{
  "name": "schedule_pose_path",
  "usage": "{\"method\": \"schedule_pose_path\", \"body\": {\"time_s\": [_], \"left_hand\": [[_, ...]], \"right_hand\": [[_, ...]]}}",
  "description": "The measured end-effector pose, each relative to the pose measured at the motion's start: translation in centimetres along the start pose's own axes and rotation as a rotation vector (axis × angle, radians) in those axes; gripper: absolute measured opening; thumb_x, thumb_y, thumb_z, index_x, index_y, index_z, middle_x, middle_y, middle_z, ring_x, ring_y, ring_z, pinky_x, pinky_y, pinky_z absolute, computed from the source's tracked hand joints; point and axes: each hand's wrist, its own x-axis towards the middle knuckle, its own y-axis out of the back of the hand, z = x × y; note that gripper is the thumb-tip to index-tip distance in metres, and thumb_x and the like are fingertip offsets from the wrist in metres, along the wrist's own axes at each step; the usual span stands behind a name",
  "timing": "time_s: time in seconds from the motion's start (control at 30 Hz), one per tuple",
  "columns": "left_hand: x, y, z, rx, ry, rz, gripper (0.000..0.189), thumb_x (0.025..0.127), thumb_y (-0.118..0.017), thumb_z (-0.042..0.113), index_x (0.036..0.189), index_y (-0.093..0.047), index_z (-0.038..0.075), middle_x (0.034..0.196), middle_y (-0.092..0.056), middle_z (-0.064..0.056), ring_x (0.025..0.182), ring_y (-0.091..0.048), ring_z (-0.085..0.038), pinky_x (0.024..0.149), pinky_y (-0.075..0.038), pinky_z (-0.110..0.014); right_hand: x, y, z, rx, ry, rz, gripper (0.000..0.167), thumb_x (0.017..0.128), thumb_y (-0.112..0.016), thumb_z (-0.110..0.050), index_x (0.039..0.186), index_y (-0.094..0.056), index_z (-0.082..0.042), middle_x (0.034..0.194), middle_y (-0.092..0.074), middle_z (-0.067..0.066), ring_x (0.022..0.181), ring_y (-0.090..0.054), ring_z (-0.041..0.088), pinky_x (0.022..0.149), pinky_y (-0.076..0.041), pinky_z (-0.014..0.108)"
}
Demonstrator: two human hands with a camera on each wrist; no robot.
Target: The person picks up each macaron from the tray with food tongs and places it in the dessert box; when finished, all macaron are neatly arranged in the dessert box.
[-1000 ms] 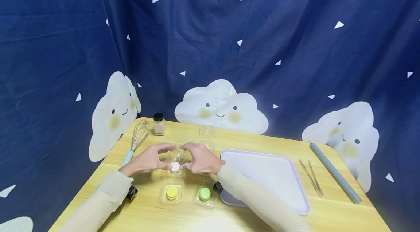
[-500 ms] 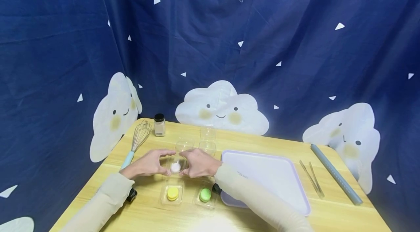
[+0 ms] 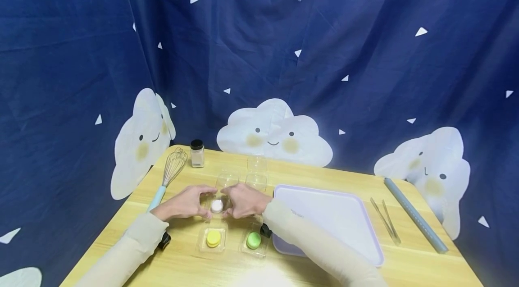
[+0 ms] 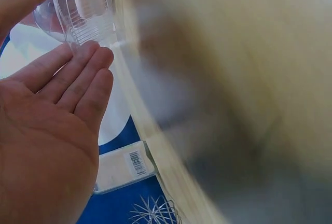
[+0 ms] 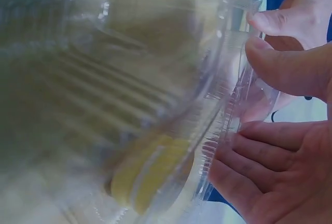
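My left hand [image 3: 184, 201] and right hand [image 3: 248, 200] hold opposite sides of a small clear plastic box [image 5: 228, 97], thumbs at its near side and fingers behind. A white macaron [image 3: 216, 206] sits inside the box, a pale round edge in the left wrist view. The left fingers [image 4: 85, 76] lie nearly straight against the box's ridged rim. In the right wrist view, the thumb and fingers pinch the rim's edge. Nearer me, a yellow macaron [image 3: 213, 238] and a green macaron [image 3: 254, 240] sit in two more clear boxes.
More clear packaging [image 3: 257, 170] stands behind the hands. At left are a whisk [image 3: 173, 165] and a black-capped jar [image 3: 197, 154]. A purple-rimmed tray [image 3: 324, 219] lies right of the hands, then tweezers [image 3: 387, 221] and a grey rod [image 3: 415, 215].
The clear lid, raised between my hands one second ago, has come down over the white macaron. Both hands have lowered slightly with it; the other things stay in place.
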Motion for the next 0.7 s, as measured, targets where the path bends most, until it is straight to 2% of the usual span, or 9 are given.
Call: {"method": "schedule_pose_path", "body": {"time_s": [0.2, 0.3, 0.53, 0.7], "left_hand": [[-0.03, -0.36, -0.08, -0.018, 0.019, -0.027, 0.092, 0.063, -0.094, 0.029, 0.142, -0.055, 0.002, 0.143, -0.060, -0.018, 0.135, -0.053, -0.041, 0.116, -0.039, -0.062], [-0.08, -0.44, -0.14, -0.026, 0.015, -0.027, 0.091, 0.063, -0.094, 0.028, 0.141, -0.055, 0.001, 0.142, -0.060, -0.019, 0.133, -0.055, -0.040, 0.116, -0.041, -0.062], [0.19, -0.34, 0.06, -0.008, -0.031, -0.025, 0.089, 0.064, -0.093, 0.025, 0.139, -0.055, -0.002, 0.138, -0.063, -0.019, 0.129, -0.057, -0.040, 0.114, -0.043, -0.061], [0.24, -0.37, 0.02, 0.005, -0.039, -0.026, 0.089, 0.066, -0.093, 0.028, 0.140, -0.055, -0.002, 0.138, -0.063, -0.019, 0.130, -0.057, -0.040, 0.114, -0.043, -0.060]], "right_hand": [[0.33, -0.36, 0.06, 0.032, -0.006, -0.052, 0.056, 0.079, -0.083, -0.020, 0.130, -0.063, -0.008, 0.093, -0.072, -0.006, 0.067, -0.059, -0.001, 0.066, -0.052, 0.009], [0.36, -0.41, 0.04, 0.022, 0.004, -0.051, 0.054, 0.079, -0.083, -0.022, 0.128, -0.064, -0.009, 0.088, -0.070, -0.008, 0.067, -0.059, -0.002, 0.066, -0.051, 0.009], [0.04, -0.12, 0.07, -0.010, -0.005, -0.023, 0.056, 0.079, -0.086, -0.027, 0.128, -0.066, -0.012, 0.097, -0.075, -0.007, 0.071, -0.061, -0.003, 0.072, -0.055, 0.010], [-0.16, 0.05, 0.03, -0.046, -0.002, 0.010, 0.058, 0.079, -0.086, -0.032, 0.130, -0.066, -0.013, 0.097, -0.076, -0.007, 0.069, -0.061, -0.005, 0.073, -0.057, 0.011]]}}
